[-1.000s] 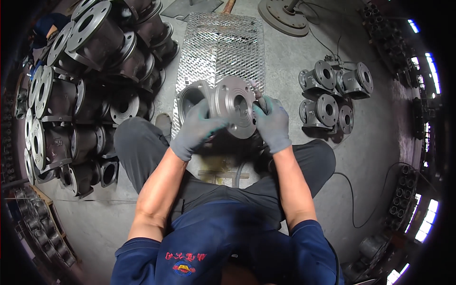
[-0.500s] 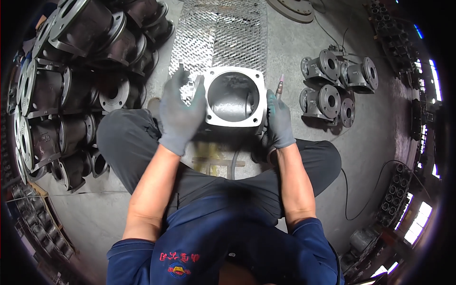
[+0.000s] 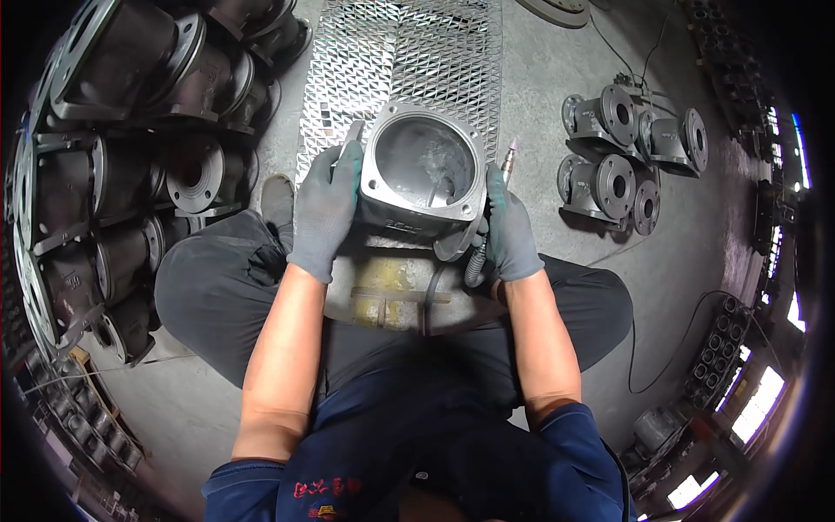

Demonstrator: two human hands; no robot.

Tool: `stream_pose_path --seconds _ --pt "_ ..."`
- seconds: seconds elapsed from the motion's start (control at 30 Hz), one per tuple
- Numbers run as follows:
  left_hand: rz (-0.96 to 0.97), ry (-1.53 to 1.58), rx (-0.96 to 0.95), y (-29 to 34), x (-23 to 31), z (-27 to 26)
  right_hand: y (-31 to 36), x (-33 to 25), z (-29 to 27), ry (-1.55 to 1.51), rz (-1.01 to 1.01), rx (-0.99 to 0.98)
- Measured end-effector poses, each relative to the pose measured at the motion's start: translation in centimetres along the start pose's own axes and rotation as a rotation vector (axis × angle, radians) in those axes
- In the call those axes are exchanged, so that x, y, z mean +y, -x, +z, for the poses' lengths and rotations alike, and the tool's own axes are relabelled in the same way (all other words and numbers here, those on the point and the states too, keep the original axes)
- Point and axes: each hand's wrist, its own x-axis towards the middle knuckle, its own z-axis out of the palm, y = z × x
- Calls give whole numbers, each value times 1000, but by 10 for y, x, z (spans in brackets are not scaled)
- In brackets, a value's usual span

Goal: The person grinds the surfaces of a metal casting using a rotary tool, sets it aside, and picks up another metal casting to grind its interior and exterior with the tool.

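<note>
A grey cast-metal valve body [image 3: 417, 222] stands in front of me on a round, yellow-stained stand [image 3: 383, 291], its square four-holed flange facing up and its bore open. My left hand [image 3: 329, 204], in a grey-green glove, is closed on the casting's left side flange. On the opposite side, my gloved right hand [image 3: 515, 222] wraps round a slim die grinder [image 3: 508, 161] with a pink tip pointing away from me. The right fingers are against or close beside the casting's right side; exact contact is hidden. The grinder's ribbed lower end [image 3: 476, 264] shows below that hand.
Stacked flanged castings [image 3: 113, 183] rise close on my left. Several smaller flanged castings [image 3: 600, 183] sit on the floor to the right. Beyond the stand lies a patterned metal sheet [image 3: 400, 52]. A thin cable [image 3: 633, 348] curves over the floor at right.
The valve body has turned clockwise and tilted, showing more of its near side. My left hand has gone from spread fingers to a grip on its left flange. The grinder stays in my right hand.
</note>
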Motion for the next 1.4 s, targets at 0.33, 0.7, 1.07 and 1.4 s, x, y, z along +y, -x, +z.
stream_pose_path --seconds 0.33,0.7,1.07,1.4 --pt "-269 144 -33 -8 34 -2 1 -77 -25 797 -449 42" --pt "-37 81 14 -6 4 5 -26 -157 79 1878 -695 -650" --pt "465 -453 37 14 -25 2 -52 -122 99 1911 -760 -707" --pt "55 -221 -81 19 0 -3 -51 -111 89 1796 -939 -654"
